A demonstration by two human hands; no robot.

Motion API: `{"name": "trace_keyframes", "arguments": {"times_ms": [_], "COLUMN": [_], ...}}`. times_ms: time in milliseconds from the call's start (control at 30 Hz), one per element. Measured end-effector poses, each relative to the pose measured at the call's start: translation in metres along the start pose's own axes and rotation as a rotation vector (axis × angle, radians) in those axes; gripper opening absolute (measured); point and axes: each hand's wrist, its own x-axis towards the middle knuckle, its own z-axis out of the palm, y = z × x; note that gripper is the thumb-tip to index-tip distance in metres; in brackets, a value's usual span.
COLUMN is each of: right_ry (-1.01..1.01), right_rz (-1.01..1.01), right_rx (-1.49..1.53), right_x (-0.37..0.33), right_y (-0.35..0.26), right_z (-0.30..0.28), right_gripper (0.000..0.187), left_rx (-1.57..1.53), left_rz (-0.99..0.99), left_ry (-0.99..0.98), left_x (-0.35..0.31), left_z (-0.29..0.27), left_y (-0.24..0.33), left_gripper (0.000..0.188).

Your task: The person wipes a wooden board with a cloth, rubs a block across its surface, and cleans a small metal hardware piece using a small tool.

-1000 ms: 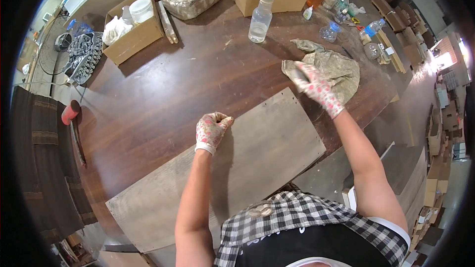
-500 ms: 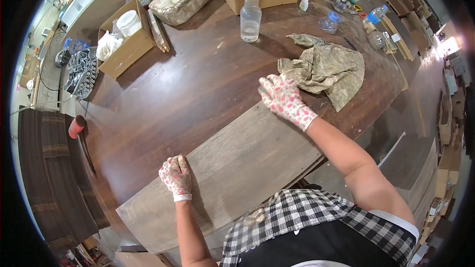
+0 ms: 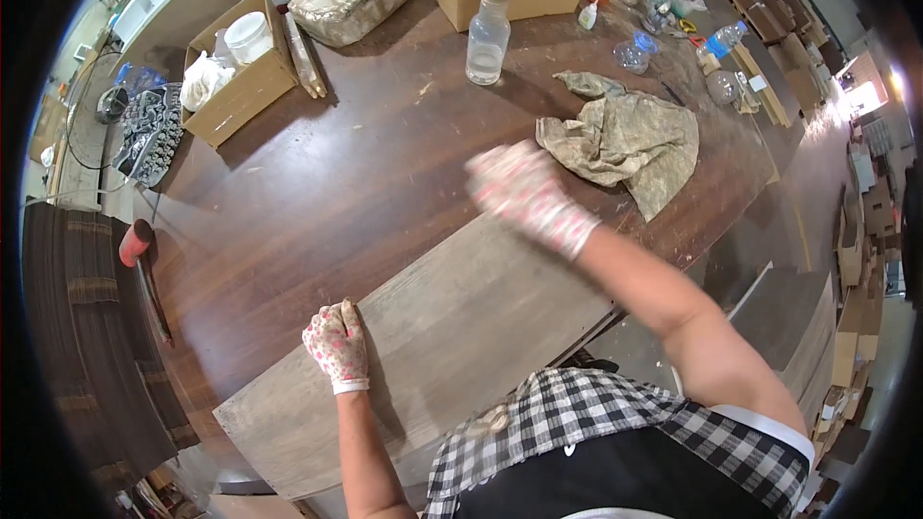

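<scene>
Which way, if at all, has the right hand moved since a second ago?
Yes: leftward, from well right of the bottle to nearly below it in view; the hand is blurred.

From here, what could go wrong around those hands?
The right hand is close beside the crumpled cloth; it could snag and drag it. The clear bottle stands upright farther across the table, so a wide sweep might topple it. The grey board lies along the table's near edge and could slip if pushed.

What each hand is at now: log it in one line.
left hand: curled at edge of board | right hand: blurred, near cloth | board: flat on table | cloth: crumpled
</scene>
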Motion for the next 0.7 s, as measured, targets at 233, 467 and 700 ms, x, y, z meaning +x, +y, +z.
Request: {"name": "trace_keyframes", "arguments": {"times_ms": [233,467,700], "right_ry": [0.076,0.195,0.105], "right_rz": [-0.046,0.071,-0.247], "right_rx": [-0.295,-0.028,-0.003], "right_x": [-0.006,-0.025,-0.024], "right_y": [0.063,0.058,-0.167], "right_z": [0.027,0.014,0.051], "right_gripper": [0.017,0.039,0.031], "left_rx": [-0.020,-0.106,-0.120], "left_rz": [-0.006,-0.011,-0.053], "left_ry": [-0.005,0.009,-0.009], "left_x": [-0.004,-0.001,0.004], "left_z": [-0.004,-0.007,-0.002], "left_y": [-0.003,-0.003,-0.002], "left_gripper": [0.025,0.018,0.028]}}
